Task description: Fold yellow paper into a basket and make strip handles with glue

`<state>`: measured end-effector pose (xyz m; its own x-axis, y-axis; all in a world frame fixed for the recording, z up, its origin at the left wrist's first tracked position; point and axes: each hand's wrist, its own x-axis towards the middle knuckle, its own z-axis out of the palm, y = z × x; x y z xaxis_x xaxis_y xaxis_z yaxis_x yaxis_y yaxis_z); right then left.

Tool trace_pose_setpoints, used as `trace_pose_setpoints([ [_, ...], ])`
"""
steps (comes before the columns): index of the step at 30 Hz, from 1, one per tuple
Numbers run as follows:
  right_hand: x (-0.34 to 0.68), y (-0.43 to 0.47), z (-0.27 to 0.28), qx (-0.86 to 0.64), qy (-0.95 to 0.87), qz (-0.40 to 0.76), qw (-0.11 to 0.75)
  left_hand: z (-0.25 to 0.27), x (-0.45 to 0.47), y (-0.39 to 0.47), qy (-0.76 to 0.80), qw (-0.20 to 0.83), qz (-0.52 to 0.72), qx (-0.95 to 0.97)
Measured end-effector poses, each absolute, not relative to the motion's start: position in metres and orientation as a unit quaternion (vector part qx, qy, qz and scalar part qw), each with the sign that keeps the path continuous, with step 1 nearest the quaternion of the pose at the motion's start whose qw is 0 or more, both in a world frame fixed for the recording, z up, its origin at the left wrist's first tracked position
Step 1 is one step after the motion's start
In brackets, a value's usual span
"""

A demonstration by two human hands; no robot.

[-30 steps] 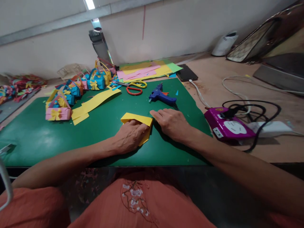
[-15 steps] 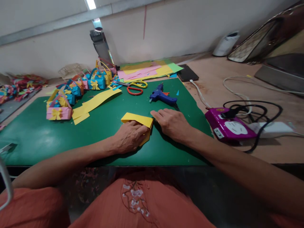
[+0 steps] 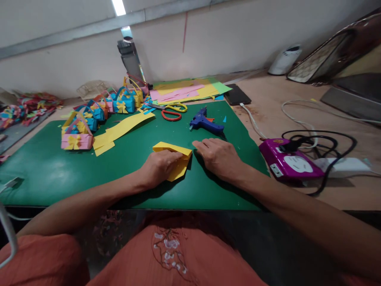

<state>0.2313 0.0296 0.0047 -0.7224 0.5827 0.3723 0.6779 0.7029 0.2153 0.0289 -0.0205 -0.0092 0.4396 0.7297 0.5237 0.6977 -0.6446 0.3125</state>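
On the green mat [image 3: 98, 171], my left hand [image 3: 159, 165] is closed on a folded yellow paper box [image 3: 179, 169], its fingers gripping inside the folded walls. The box's far wall stands up, and the near part is tilted toward me. Just to the right, my right hand [image 3: 218, 157] rests on the mat with its fingers curled, apart from the box. Whatever may be under those fingers is hidden. A blue glue gun [image 3: 206, 124] lies beyond my right hand. Cut yellow paper strips [image 3: 125, 126] lie to the left of the glue gun.
Several finished paper baskets [image 3: 76, 141] stand at the left back. Scissors [image 3: 172, 111] with red and yellow handles lie near coloured paper sheets [image 3: 178, 92]. At right are a phone [image 3: 238, 95], a purple power strip [image 3: 290, 163] and looped black cable [image 3: 353, 141].
My left hand has shifted slightly left and its grip has changed, so more of the yellow box's near side shows. The right hand sits slightly farther from the box.
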Motion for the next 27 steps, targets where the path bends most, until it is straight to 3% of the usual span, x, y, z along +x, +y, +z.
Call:
trace_pose_setpoints([
  [2, 0.233, 0.03, 0.006, -0.335, -0.909, -0.166, 0.185, -0.002, 0.03, -0.019, 0.443, 0.106, 0.392, 0.8],
  [6, 0.235, 0.025, 0.012, -0.241, -0.892, -0.112, 0.366, 0.018, 0.033, -0.023, 0.499, 0.271, 0.454, 0.687],
  [9, 0.236, 0.02, 0.017, -0.189, -0.879, -0.094, 0.427, 0.027, 0.034, -0.028, 0.508, 0.361, 0.476, 0.62],
  [16, 0.235, 0.017, 0.012, -0.154, -0.885, -0.094, 0.429, 0.03, 0.033, -0.031, 0.49, 0.442, 0.493, 0.566],
  [27, 0.228, 0.022, 0.007, -0.147, -0.879, -0.143, 0.43, 0.027, 0.035, -0.035, 0.474, 0.436, 0.494, 0.584],
])
